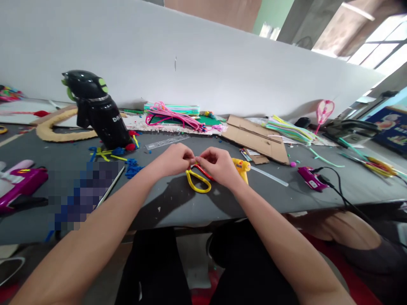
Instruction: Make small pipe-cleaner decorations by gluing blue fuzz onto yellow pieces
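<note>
My left hand [178, 159] and my right hand [218, 164] meet above the grey table, fingertips pinched together. Whatever they pinch is too small to make out. Just below my fingers are a yellow loop [199, 186] and a red curved piece [203, 172]; they look like scissors handles, though the rest is hidden. Partly behind my right hand lies a yellow glue gun [243, 167], with a clear glue stick [269, 176] pointing away to its right. Left of my left hand are blue fuzzy pieces [132, 168].
A black penguin-shaped container [98, 112] stands back left. Pink pipe cleaners [173, 116], cardboard [254, 137] and pale pipe cleaners [289, 129] line the back. A purple corded device [312, 178] lies right, a purple glue gun [23, 186] left. Another person's arm [343, 228] is at lower right.
</note>
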The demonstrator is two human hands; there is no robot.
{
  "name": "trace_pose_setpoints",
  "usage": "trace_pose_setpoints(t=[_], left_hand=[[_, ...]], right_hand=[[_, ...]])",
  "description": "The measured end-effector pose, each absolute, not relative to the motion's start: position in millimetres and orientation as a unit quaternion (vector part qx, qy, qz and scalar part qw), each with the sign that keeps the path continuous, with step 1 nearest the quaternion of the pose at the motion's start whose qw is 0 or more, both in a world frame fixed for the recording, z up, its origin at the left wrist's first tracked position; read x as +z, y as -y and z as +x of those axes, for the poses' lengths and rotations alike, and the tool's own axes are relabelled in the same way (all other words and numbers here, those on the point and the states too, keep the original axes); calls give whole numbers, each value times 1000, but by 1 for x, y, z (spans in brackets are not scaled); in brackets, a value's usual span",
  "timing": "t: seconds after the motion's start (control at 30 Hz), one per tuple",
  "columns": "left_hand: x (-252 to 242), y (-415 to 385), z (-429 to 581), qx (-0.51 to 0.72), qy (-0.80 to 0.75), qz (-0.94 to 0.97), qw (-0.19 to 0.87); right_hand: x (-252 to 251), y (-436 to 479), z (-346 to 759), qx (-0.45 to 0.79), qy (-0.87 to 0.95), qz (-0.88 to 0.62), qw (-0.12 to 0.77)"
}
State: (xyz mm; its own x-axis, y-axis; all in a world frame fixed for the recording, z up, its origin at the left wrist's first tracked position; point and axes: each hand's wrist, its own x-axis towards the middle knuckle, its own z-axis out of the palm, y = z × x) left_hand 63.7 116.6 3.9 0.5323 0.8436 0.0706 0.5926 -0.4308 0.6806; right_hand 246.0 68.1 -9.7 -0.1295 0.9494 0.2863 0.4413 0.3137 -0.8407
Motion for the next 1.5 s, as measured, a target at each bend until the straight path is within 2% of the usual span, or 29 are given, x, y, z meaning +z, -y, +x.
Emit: trace_pose_setpoints(t=[0.13,0.33,0.5,0.6,0.7,0.87,0.97,1.07,1.2,1.37,1.5], left_hand=[[3,-131,75,274,-437,815,264],[-15,-121,88,387,-416,704,426],[-19,-114,90,434,-375,661,484],[-20,-116,85,400,-350,669,520],[-18,-119,78,310,-341,694,553],[-14,-120,71,218,-331,749,530],[-12,-118,70,199,-330,780,494],[-10,-115,69,203,-340,814,425],[-10,-111,66,220,-334,844,357],[-10,-108,64,263,-312,838,362],[-8,-102,67,289,-310,832,357]], right_hand=[[-19,-66,246,316,643,-509,478],[-32,-66,250,323,640,-507,478],[-33,-66,254,332,639,-504,476],[-32,-66,258,349,646,-494,466],[-33,-67,266,363,668,-483,434],[-33,-67,276,303,729,-482,380],[-34,-66,279,309,739,-478,359],[-34,-65,279,371,711,-478,359],[-31,-64,277,531,625,-435,370],[-30,-64,275,693,503,-364,365],[-32,-64,272,777,415,-320,349]])
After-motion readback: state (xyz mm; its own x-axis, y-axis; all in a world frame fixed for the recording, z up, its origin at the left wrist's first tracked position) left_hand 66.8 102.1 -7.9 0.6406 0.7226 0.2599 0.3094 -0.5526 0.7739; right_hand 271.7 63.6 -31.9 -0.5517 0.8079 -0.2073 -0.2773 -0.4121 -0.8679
